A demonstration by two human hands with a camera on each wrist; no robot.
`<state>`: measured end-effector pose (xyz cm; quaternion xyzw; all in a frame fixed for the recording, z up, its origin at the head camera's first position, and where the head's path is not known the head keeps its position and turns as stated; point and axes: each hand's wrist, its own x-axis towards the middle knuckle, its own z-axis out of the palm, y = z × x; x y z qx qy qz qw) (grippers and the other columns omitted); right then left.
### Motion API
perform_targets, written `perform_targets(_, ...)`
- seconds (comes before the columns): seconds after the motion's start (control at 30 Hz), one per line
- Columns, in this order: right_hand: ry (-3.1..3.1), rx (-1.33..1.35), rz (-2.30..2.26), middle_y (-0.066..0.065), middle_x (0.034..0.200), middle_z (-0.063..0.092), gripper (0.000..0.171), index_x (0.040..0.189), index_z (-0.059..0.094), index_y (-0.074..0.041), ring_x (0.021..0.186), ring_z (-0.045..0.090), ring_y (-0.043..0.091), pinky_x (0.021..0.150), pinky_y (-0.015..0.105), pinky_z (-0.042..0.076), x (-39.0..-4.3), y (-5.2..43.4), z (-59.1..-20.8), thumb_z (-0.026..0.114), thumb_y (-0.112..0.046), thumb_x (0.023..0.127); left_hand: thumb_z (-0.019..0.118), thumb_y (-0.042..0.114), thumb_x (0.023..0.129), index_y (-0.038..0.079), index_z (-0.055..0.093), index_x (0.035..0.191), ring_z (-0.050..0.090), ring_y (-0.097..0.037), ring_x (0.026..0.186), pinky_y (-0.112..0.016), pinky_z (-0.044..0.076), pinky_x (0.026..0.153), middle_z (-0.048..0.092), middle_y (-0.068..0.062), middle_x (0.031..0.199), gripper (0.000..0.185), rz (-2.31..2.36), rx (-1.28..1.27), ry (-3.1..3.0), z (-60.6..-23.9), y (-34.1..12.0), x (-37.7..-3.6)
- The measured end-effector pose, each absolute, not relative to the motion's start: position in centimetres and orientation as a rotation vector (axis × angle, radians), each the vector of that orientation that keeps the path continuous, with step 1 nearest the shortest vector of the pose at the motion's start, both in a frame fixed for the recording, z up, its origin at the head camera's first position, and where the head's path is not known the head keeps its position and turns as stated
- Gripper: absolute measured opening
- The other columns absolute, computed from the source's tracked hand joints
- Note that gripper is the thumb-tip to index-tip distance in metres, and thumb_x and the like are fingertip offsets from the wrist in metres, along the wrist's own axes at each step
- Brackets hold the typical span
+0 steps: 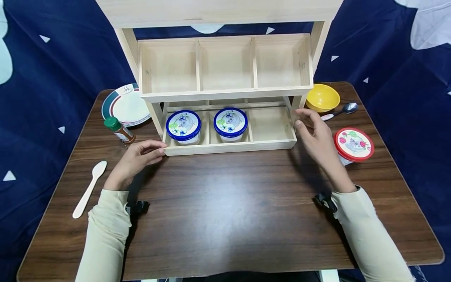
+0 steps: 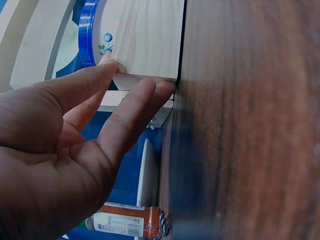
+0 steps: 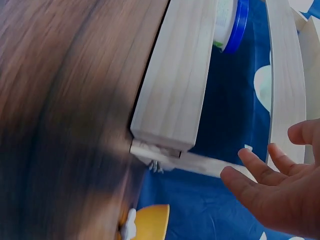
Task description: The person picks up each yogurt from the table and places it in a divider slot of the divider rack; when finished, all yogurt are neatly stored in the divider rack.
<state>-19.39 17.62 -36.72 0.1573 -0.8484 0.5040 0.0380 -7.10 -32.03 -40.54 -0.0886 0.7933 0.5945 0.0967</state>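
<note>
My left hand (image 1: 139, 158) touches the left front corner of the lower wooden drawer (image 1: 230, 148) with its fingertips. In the left wrist view, its fingers (image 2: 127, 112) lie against the end of the drawer front. My right hand (image 1: 317, 135) is beside the drawer's right side, its fingers (image 3: 255, 170) loosely spread and holding nothing. The drawer stands pulled out. A tub with a blue lid (image 1: 183, 126) sits in its left compartment and another blue-lidded tub (image 1: 230, 123) in its middle one. Above is the upper drawer (image 1: 225, 94), with three bare compartments.
To the left are a plate (image 1: 123, 107), a green-capped spice bottle (image 1: 119, 129) and a white spoon (image 1: 88, 190). At the right are a yellow bowl (image 1: 322, 98), a metal spoon (image 1: 345, 109) and a red-lidded tub (image 1: 354, 145). Everything stands on a wooden table (image 1: 225, 215).
</note>
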Motion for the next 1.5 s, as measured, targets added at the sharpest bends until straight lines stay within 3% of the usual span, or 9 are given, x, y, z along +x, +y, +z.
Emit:
perform_targets(0.13, -2.587, 0.439, 1.515, 0.019, 0.146, 0.064, 0.038, 0.149, 0.059, -0.001, 0.135, 0.060, 0.032, 0.099, 0.019, 0.050, -19.3, 18.5, -36.8, 0.056, -0.016, 0.113, 0.062, 0.006, 0.111, -0.012, 0.060, 0.141, 0.071, -0.004, 0.107, -0.025, 0.062, 0.098, 0.068, 0.002, 0.119, 0.034, 1.767, -0.264, 2.343, -40.6, -32.1, -7.0)
perform_targets(0.37, -2.542, 0.346, 1.518, 0.018, 0.145, 0.065, 0.038, 0.147, 0.060, 0.000, 0.122, 0.061, 0.005, 0.098, 0.017, 0.050, -19.2, 20.2, -36.8, 0.055, -0.016, 0.113, 0.062, 0.006, 0.112, -0.012, 0.059, 0.141, 0.071, -0.004, 0.107, -0.025, 0.062, 0.097, 0.068, 0.003, 0.119, 0.035, 1.752, -0.255, 2.346, -40.8, -32.2, -7.1)
perform_targets(0.47, -2.518, 0.316, 1.513, 0.017, 0.144, 0.065, 0.038, 0.147, 0.060, 0.001, 0.120, 0.059, 0.002, 0.097, 0.017, 0.049, -19.1, 20.9, -36.6, 0.055, -0.015, 0.113, 0.062, 0.005, 0.111, -0.012, 0.060, 0.141, 0.071, -0.004, 0.107, -0.025, 0.062, 0.097, 0.069, 0.003, 0.118, 0.034, 1.759, -0.246, 2.348, -40.8, -32.2, -7.1)
perform_targets(0.73, -2.438, 0.226, 1.469, 0.004, 0.140, 0.068, 0.034, 0.144, 0.065, -0.005, 0.118, 0.061, 0.004, 0.096, 0.017, 0.048, -18.2, 23.2, -35.4, 0.057, -0.013, 0.112, 0.062, 0.005, 0.111, -0.012, 0.061, 0.139, 0.071, -0.004, 0.106, -0.025, 0.062, 0.097, 0.069, 0.004, 0.117, 0.032, 1.777, -0.242, 2.346, -40.9, -32.2, -7.0)
perform_targets(1.07, -2.340, 0.055, 1.429, -0.006, 0.134, 0.071, 0.030, 0.138, 0.070, -0.011, 0.128, 0.063, 0.007, 0.115, 0.020, 0.047, -18.0, 27.9, -35.0, 0.057, -0.006, 0.111, 0.064, 0.008, 0.111, -0.011, 0.062, 0.138, 0.072, -0.004, 0.105, -0.025, 0.062, 0.096, 0.071, 0.007, 0.114, 0.034, 1.773, -0.252, 2.354, -40.8, -32.1, -7.2)
perform_targets(1.3, -2.302, -0.061, 1.493, -0.008, 0.130, 0.073, 0.030, 0.135, 0.071, -0.006, 0.126, 0.065, 0.008, 0.107, 0.013, 0.049, -17.8, 29.1, -35.6, 0.057, 0.001, 0.109, 0.065, 0.008, 0.110, -0.011, 0.063, 0.138, 0.072, -0.004, 0.104, -0.025, 0.062, 0.096, 0.071, 0.006, 0.114, 0.033, 1.779, -0.261, 2.351, -40.8, -32.2, -7.2)
perform_targets(1.5, -2.337, -0.156, 1.476, -0.009, 0.131, 0.072, 0.031, 0.133, 0.073, -0.012, 0.124, 0.064, 0.004, 0.105, 0.010, 0.048, -17.4, 30.0, -36.5, 0.057, -0.002, 0.109, 0.064, 0.007, 0.111, -0.011, 0.061, 0.139, 0.072, -0.004, 0.105, -0.025, 0.062, 0.097, 0.069, 0.004, 0.117, 0.034, 1.769, -0.265, 2.346, -40.8, -32.2, -7.2)
